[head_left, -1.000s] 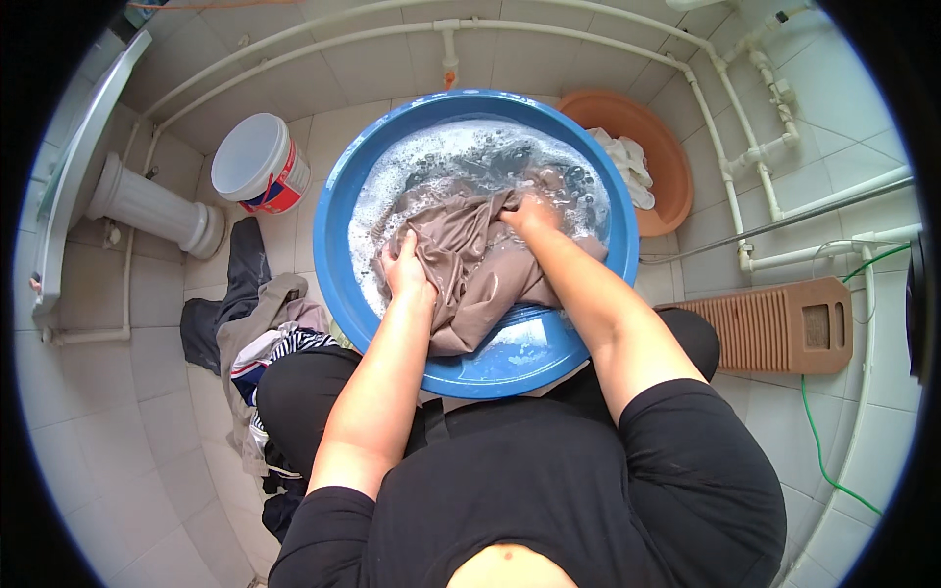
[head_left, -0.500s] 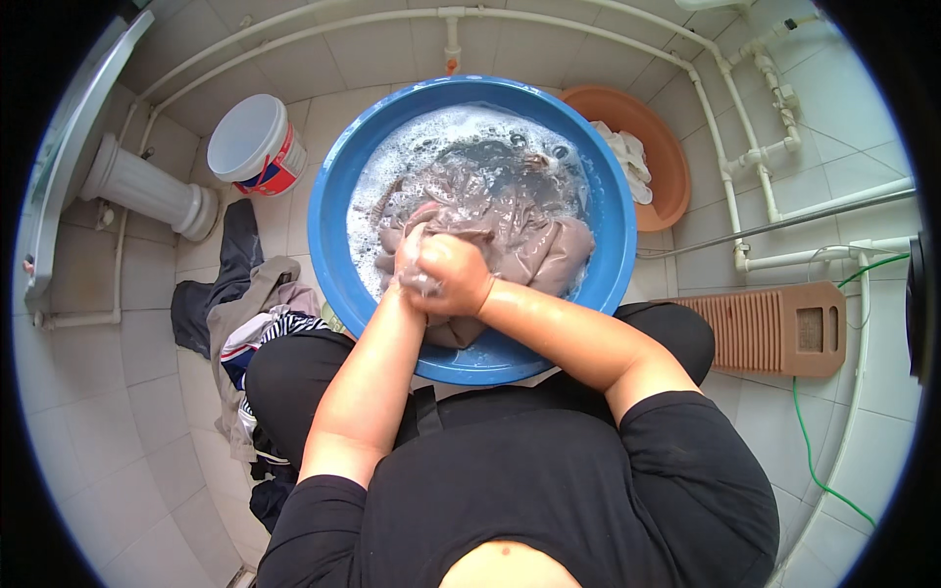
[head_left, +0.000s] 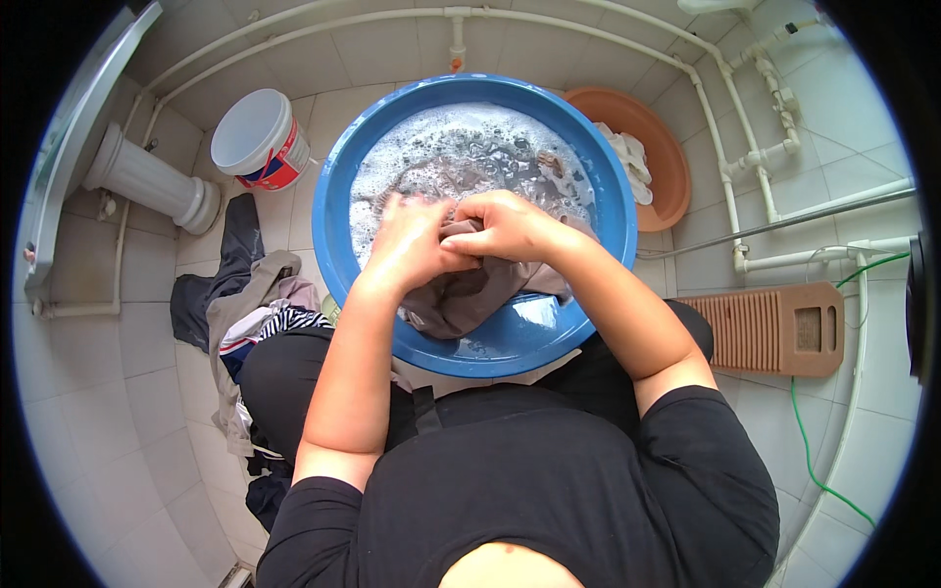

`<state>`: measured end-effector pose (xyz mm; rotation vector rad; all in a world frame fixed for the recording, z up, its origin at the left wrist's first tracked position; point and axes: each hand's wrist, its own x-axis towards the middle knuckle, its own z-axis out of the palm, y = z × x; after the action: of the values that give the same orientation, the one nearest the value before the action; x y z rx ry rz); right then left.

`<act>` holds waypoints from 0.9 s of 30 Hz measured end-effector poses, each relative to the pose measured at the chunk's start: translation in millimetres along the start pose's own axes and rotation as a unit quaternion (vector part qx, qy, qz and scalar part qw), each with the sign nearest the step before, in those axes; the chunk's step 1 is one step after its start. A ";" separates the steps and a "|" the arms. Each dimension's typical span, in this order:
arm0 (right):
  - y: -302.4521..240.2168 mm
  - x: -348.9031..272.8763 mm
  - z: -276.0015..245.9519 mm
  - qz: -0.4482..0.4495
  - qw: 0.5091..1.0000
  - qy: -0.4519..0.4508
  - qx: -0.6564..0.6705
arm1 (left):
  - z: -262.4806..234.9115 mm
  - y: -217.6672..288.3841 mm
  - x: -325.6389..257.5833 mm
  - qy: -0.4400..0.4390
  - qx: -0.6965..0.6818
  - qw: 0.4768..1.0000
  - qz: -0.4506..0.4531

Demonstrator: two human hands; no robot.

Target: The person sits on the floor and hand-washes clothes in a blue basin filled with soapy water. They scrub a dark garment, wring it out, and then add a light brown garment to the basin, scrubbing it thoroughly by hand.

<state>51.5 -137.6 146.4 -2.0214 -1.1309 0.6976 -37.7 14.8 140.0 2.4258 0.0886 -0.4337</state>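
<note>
A soaked grey-brown garment (head_left: pixel 470 299) lies bunched in a large blue basin (head_left: pixel 328 211) of sudsy water (head_left: pixel 461 127). Part of it rests against the basin's near wall. My left hand (head_left: pixel 412 240) is on the left of the bundle, its fingers curled over the cloth and partly hidden. Just to its right, my right hand (head_left: pixel 505 227) grips a fold between thumb and fingers. The two hands are close together above the water, backs facing up. What kind of garment it is cannot be made out.
Behind the basin at right stands an orange-brown basin (head_left: pixel 676 181) holding white cloth (head_left: pixel 630 162). A white bucket (head_left: pixel 260 137) is at the back left. Piled clothes (head_left: pixel 245 294) lie by my left knee. A brown washboard (head_left: pixel 774 328) sits at my right, near a green cord (head_left: pixel 809 441) and white pipes (head_left: pixel 730 186).
My hands were clasped tightly together over the cloth; they have come apart to left and right. The garment has shifted, baring the basin's near right wall.
</note>
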 end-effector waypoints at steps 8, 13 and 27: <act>120.1 15.4 14.4 -0.001 0.995 -0.046 -0.085 | 17.9 -32.0 9.2 0.047 -0.809 0.576 0.109; 170.3 20.8 17.0 0.147 0.924 0.214 0.281 | 45.0 -58.0 40.5 0.113 -0.832 0.534 -0.102; 103.9 28.1 49.3 -0.101 0.941 0.323 -0.008 | 76.2 -45.0 56.3 0.149 -0.858 0.491 -0.027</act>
<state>80.0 -135.5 31.5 -1.8934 -0.9169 -0.0924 -14.1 -0.6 38.9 0.3968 0.4743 0.1571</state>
